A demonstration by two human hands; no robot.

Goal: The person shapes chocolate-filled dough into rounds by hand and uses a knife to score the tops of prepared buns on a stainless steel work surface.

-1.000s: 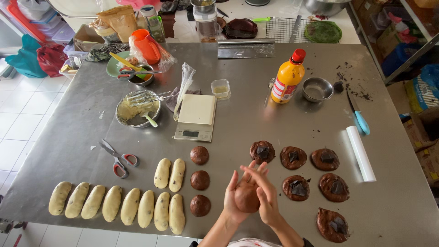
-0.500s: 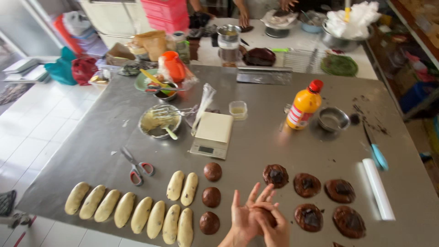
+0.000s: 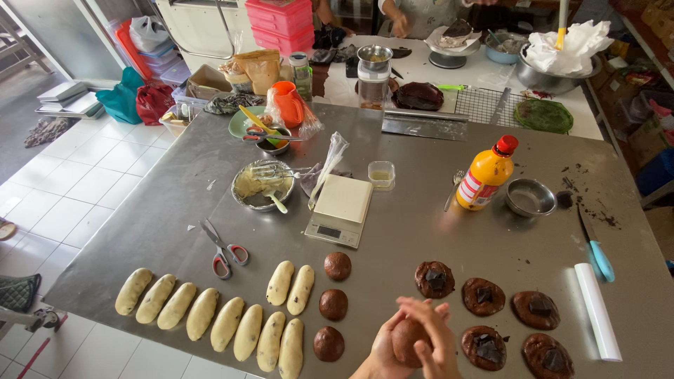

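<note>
Both of my hands cup one brown chocolate dough ball (image 3: 408,340) at the bottom edge of the steel table (image 3: 421,203). My left hand (image 3: 382,351) holds it from below and the left; my right hand (image 3: 435,337) wraps over it from the right. To the left stand three finished chocolate balls (image 3: 333,304) in a column. To the right lie several flattened chocolate discs (image 3: 484,295) topped with dark chocolate pieces. Further left, several pale oblong dough logs (image 3: 210,316) with dark chips lie in rows.
A white kitchen scale (image 3: 340,209), red-handled scissors (image 3: 223,247), a metal bowl with a whisk (image 3: 262,186), an orange bottle (image 3: 486,175), a small steel bowl (image 3: 529,197), a blue-handled knife (image 3: 595,247) and a white roll (image 3: 597,310) share the table. Another person (image 3: 421,14) works at the far counter.
The view has tilted up and shifted, so my hands sit lower in the picture. My fingers have closed around the dough ball, which was between spread fingers before.
</note>
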